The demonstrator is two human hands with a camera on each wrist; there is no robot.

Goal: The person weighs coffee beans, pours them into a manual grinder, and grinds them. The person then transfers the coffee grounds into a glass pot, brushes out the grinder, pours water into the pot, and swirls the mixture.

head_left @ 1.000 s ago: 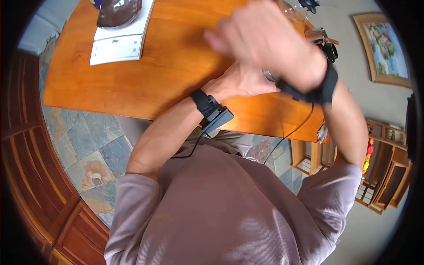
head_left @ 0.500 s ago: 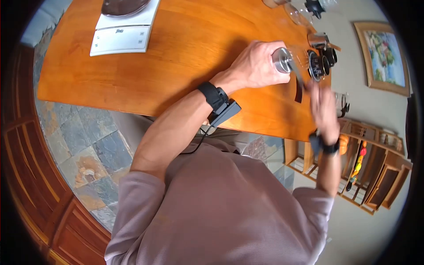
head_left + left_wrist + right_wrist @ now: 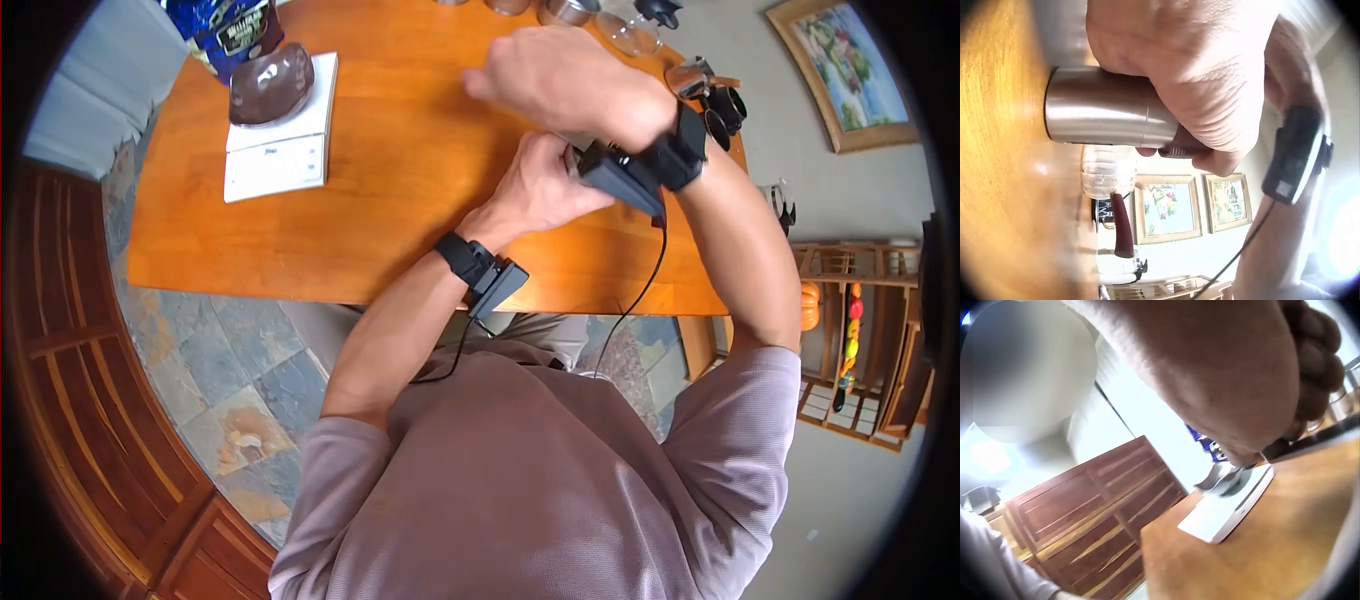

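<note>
A brushed-metal hand coffee grinder (image 3: 1107,106) stands upright on the wooden table, its base at the tabletop in the left wrist view. My left hand (image 3: 545,190) wraps around its upper body. Above it, my right hand (image 3: 585,85) is curled over the grinder's crank handle (image 3: 1319,440), a dark bar beside the fingers in the right wrist view. Most of the grinder is hidden under my hands and wrist camera in the head view. The handle's knob is covered by my right fingers.
On the table's left, a white scale (image 3: 275,165) carries a glossy brown bowl (image 3: 270,90), with a blue bag (image 3: 225,40) behind. Along the right edge stand a metal pitcher (image 3: 687,78) and black cup (image 3: 728,108). A ribbed glass vessel (image 3: 1107,172) stands beyond the grinder.
My right hand swung out to the right, exposing the grinder top and crank, then came back over the grinder to the left. My left hand keeps gripping the grinder.
</note>
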